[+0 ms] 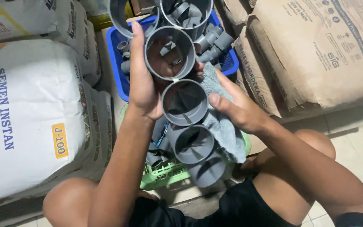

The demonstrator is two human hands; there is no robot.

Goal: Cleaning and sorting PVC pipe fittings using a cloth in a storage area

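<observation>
Between your two hands, you are holding a string of grey pipe fittings (184,102), their round mouths facing up at you and the row's long axis running away from your body. Your left hand (141,80) is wrapping its fingers closed around the upper fitting. Your right hand (236,107) is pressing a grey cloth (225,130) against the middle fitting, thumb clamped on. Below your grip is sitting a green basket (164,174); beyond it, a blue crate (120,63) of smaller fittings, with sacks (30,117) on both sides.
</observation>
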